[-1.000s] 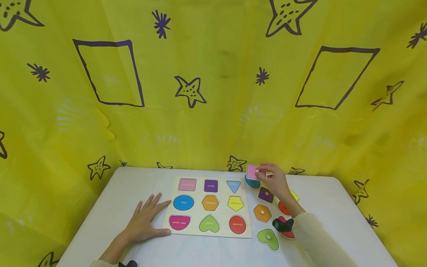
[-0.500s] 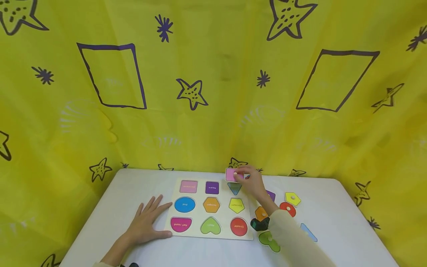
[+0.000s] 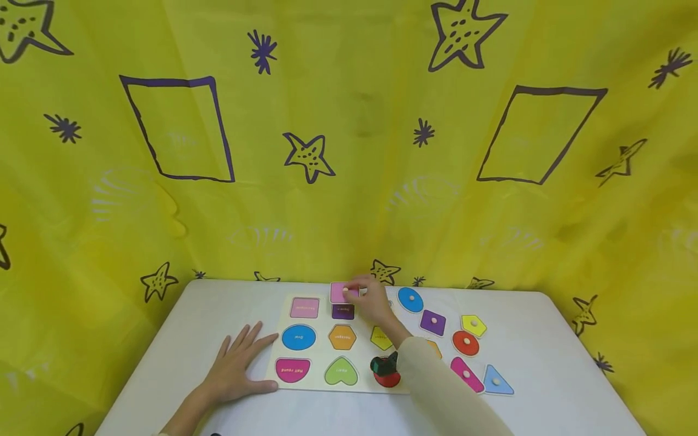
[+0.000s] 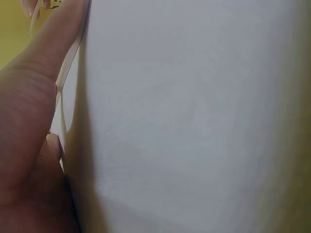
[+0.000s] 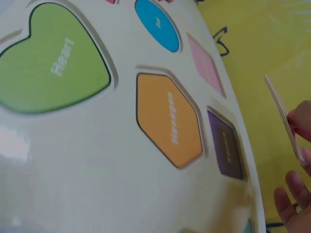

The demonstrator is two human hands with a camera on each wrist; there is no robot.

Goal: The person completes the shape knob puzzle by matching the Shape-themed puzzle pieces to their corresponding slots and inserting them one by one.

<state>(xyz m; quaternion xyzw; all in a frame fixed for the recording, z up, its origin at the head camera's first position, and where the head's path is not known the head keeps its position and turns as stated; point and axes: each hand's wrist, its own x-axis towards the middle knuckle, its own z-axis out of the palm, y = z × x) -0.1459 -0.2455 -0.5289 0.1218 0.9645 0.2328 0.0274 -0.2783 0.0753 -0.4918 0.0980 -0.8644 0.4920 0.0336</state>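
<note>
My right hand [image 3: 377,306] pinches a pink rectangle puzzle piece [image 3: 337,293] by its small knob. The piece is raised over the back edge of the cream puzzle board [image 3: 319,387], overlapping the purple square recess [image 3: 343,312] in the head view. Edge-on, the same piece [image 5: 279,114] shows beside the board in the right wrist view. To its left lies the pink rectangle recess [image 3: 304,307]. Spread fingers of my left hand [image 3: 231,369] rest on the table, with the index fingertip and thumb tip at the board's left edge.
Right of the board lie loose knobbed pieces: a blue oval [image 3: 410,300], purple square [image 3: 432,323], yellow pentagon [image 3: 474,325], red circle [image 3: 466,343], magenta half round [image 3: 466,375] and light blue triangle [image 3: 497,381]. My right sleeve hides others. A yellow patterned curtain [image 3: 360,206] hangs behind the white table [image 3: 305,418].
My right hand has carried the pink rectangle piece left, from over the blue oval piece to the board's back edge by the square recess. The left hand has stayed in place.
</note>
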